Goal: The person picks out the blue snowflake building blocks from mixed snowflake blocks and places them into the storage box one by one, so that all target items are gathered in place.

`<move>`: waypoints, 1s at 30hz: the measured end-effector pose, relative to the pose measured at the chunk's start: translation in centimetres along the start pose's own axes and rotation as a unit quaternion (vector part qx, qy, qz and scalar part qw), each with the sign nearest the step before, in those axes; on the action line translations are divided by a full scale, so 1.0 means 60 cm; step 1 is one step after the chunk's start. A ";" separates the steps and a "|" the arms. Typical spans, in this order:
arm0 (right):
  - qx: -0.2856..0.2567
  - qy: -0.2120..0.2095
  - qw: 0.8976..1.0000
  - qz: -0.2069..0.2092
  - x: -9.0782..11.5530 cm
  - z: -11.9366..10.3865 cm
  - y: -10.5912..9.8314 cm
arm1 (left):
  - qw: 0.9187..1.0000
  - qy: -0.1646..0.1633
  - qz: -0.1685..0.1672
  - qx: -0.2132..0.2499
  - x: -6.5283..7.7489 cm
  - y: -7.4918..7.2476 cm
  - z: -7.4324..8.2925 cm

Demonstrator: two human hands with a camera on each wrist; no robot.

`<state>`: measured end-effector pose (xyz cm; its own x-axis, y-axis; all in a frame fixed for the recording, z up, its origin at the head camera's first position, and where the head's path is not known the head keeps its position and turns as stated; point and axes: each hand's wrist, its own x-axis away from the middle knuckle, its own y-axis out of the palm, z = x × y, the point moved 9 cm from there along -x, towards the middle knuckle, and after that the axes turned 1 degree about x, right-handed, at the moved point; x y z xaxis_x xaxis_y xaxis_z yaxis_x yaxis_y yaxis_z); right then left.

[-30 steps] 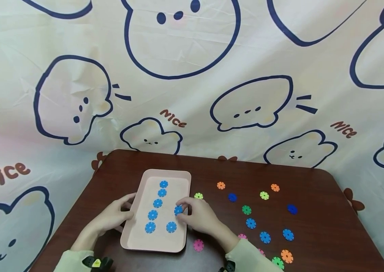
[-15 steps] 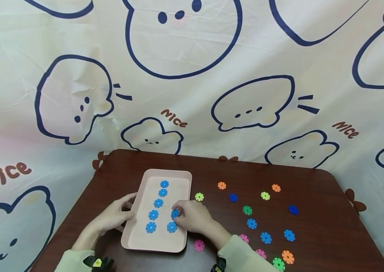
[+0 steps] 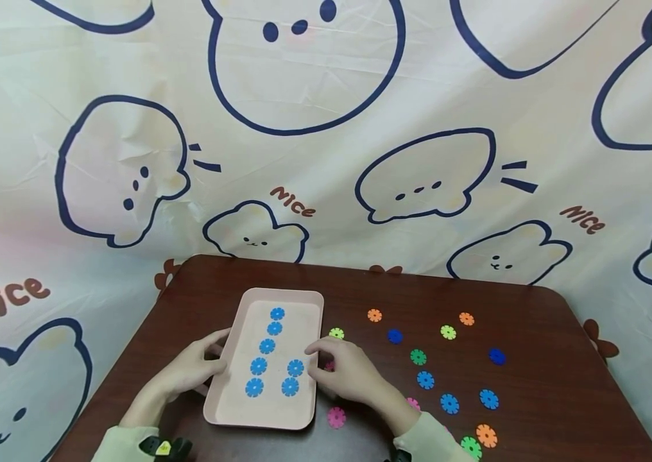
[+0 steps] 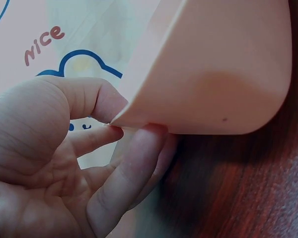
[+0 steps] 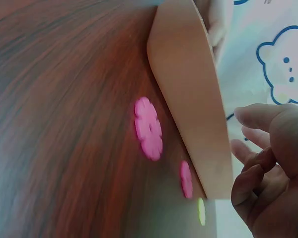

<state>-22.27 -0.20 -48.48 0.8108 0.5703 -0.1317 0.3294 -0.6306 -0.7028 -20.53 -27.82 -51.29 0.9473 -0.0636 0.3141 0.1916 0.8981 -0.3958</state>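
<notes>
The pale pink tray [image 3: 268, 414] lies lengthwise on the table. My left hand [image 3: 187, 367] grips its left edge; in the left wrist view the thumb and fingers [image 4: 134, 173] pinch the tray's rim [image 4: 208, 74]. A column of several blue notched discs [image 3: 258, 366] runs along the tray's left half. Toward the front right of the tray, one blue disc [image 3: 295, 367] lies just beyond another blue disc [image 3: 290, 387]. My right hand [image 3: 349, 372] hovers at the tray's right edge, thumb and forefinger parted and holding nothing. From the right wrist, its fingers [image 5: 258, 116] show beside the tray's wall.
Loose discs are spread over the dark wooden table [image 3: 557, 398] to the right: blue [image 3: 450, 403], dark blue [image 3: 497, 356], orange [image 3: 486, 436], green [image 3: 471, 447] and yellow-green [image 3: 448, 332]. A pink disc [image 3: 336, 418] lies close to the tray. A printed cloth [image 3: 326, 160] hangs behind.
My right hand has brought a blue disc down and left, set it behind the front right one, let go and drawn back right. The left hand keeps its hold on the tray.
</notes>
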 end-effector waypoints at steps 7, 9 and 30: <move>0.019 0.033 0.999 0.019 0.047 0.029 -0.051 | 1.000 -0.007 -0.003 0.003 0.000 0.004 -0.005; 0.028 0.046 0.998 0.027 0.063 0.042 -0.068 | 1.000 -0.006 -0.003 0.004 0.000 0.004 -0.006; 0.081 0.232 0.964 0.101 0.217 0.213 -0.193 | 1.000 -0.007 -0.005 -0.002 0.001 0.001 -0.001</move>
<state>-21.69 21.28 -50.97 0.9921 0.1236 0.0228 0.0922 -0.5929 -0.8000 -20.46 -27.78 -51.34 0.9415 -0.0665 0.3303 0.2024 0.8954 -0.3966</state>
